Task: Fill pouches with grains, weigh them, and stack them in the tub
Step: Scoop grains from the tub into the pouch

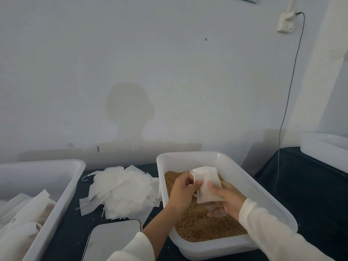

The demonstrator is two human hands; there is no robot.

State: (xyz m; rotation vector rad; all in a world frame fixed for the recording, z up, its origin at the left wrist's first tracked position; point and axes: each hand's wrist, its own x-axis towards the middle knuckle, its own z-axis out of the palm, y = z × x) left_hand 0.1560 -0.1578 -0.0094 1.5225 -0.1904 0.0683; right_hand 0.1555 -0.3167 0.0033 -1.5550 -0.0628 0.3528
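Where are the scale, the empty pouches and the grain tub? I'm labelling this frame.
scale (114,240): head view, platform middle.
empty pouches (120,193): head view, pile's centre.
grain tub (244,178): head view, right inner wall.

I note two forearms in view, each in a long cream-white sleeve of soft, plain fabric. The left sleeve (131,249) is pushed up, its loose cuff bunched near the elbow, leaving the forearm bare. The right sleeve (273,232) reaches the wrist and ends in a snug cuff. Both hands are bare; the right hand (226,202) is motion-blurred, so I cannot make out its detail.
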